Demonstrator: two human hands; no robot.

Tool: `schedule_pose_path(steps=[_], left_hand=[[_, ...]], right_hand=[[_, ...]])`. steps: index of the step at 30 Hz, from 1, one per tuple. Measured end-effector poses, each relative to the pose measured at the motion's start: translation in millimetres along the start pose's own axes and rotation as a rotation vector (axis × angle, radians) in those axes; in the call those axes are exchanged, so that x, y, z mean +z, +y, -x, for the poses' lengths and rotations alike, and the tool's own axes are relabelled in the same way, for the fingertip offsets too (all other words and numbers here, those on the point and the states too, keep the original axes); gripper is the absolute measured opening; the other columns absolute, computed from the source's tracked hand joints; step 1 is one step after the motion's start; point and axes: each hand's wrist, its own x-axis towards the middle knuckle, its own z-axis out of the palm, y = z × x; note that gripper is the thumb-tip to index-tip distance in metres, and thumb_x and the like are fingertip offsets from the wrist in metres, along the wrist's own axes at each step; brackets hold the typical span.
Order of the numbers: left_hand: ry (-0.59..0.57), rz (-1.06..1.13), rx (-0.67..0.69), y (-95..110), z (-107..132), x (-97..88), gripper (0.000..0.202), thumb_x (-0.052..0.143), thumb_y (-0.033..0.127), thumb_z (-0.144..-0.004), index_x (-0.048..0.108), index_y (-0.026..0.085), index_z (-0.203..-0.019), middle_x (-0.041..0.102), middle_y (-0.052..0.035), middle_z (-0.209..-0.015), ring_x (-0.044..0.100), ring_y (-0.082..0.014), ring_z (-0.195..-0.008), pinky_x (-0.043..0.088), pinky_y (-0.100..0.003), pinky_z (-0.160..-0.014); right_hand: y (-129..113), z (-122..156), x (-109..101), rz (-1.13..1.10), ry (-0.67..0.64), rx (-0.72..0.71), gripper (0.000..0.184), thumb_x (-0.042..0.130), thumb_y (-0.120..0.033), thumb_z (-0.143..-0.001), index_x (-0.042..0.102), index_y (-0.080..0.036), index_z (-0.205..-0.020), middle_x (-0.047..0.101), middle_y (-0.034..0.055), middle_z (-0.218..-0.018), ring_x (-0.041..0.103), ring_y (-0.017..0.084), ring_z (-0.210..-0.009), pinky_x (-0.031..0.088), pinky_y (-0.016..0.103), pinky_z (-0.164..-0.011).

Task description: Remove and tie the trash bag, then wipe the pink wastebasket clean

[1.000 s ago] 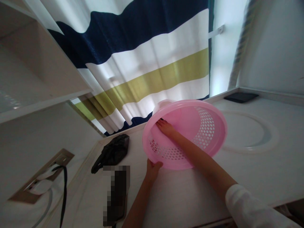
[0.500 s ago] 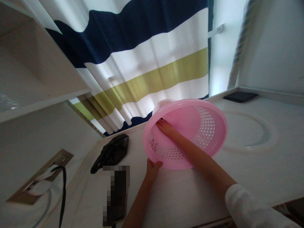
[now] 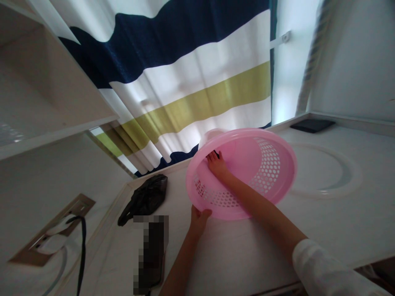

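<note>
A pink plastic basket (image 3: 237,164) with perforated sides is tipped so that its wide mouth faces me. At its lower left rim, my left hand (image 3: 200,218) is closed, thumb in front and the other fingers behind. My right hand (image 3: 217,164) reaches into the basket. Its fingers lie stretched out against the inner surface on the far left. A small dark patch shows by those fingertips; I cannot make out what it is. Behind the basket, a pale rounded thing (image 3: 214,132) is partly hidden.
A white ring-shaped rim (image 3: 353,176) lies on the white tabletop (image 3: 333,226) at right. A flat dark object (image 3: 312,126) rests at the back right corner. To the left are a black plastic bag (image 3: 148,193), a blurred-out dark object (image 3: 152,250) and a wall socket (image 3: 74,205) with cords. A striped curtain (image 3: 197,90) hangs behind.
My right hand has shifted slightly to the right inside the basket, its fingers a little more spread. My left hand has kept its place on the rim.
</note>
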Motion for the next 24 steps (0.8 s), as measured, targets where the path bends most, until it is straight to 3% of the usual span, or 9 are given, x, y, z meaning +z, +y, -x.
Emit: schedule_pose_path(steps=[4,12,18,20,24], left_hand=[[-0.025,0.017,0.019,2,-1,1.3,0.045,0.061,0.018,-0.047,0.055,0.015,-0.091,0.063,-0.0068,-0.089,0.056,-0.0227,-0.087,0.044,-0.036,-0.077],[-0.038,0.033,0.037,-3,-3,0.0,0.050,0.060,0.015,-0.050,0.053,0.015,-0.100,0.060,-0.0077,-0.098,0.055,-0.0220,-0.092,0.042,-0.035,-0.080],[-0.063,0.025,0.041,-6,-4,-2.6,0.039,0.061,0.015,-0.051,0.055,0.015,-0.089,0.062,-0.0063,-0.094,0.056,-0.0214,-0.089,0.042,-0.036,-0.081],[-0.077,0.031,0.052,-4,-4,-2.4,0.041,0.060,0.014,-0.052,0.054,0.015,-0.092,0.061,-0.0063,-0.095,0.055,-0.0212,-0.090,0.041,-0.036,-0.082],[-0.103,0.041,0.076,1,-2,-1.6,0.047,0.060,0.013,-0.052,0.053,0.015,-0.098,0.061,-0.0070,-0.099,0.055,-0.0208,-0.091,0.041,-0.035,-0.082]], right_hand=[[1,-2,-3,-0.001,0.039,0.171,0.046,0.028,-0.016,-0.081,0.033,-0.003,-0.125,0.024,0.0197,-0.133,0.013,0.027,-0.125,0.007,0.055,-0.096],[5,-9,4,0.094,0.106,0.468,0.050,0.029,-0.023,-0.083,0.029,0.004,-0.125,0.021,0.0253,-0.131,0.019,0.033,-0.122,0.016,0.055,-0.093],[17,-5,7,0.182,0.087,0.577,0.050,0.030,-0.020,-0.082,0.030,0.009,-0.123,0.025,0.0280,-0.128,0.014,0.034,-0.123,0.006,0.057,-0.095],[23,-3,7,0.222,0.051,0.610,0.048,0.030,-0.015,-0.080,0.032,0.009,-0.121,0.029,0.0278,-0.127,0.014,0.033,-0.123,0.002,0.058,-0.095],[31,-2,6,0.335,-0.143,0.604,0.043,0.032,-0.010,-0.077,0.041,0.013,-0.113,0.035,0.0308,-0.121,0.019,0.032,-0.122,-0.005,0.055,-0.095]])
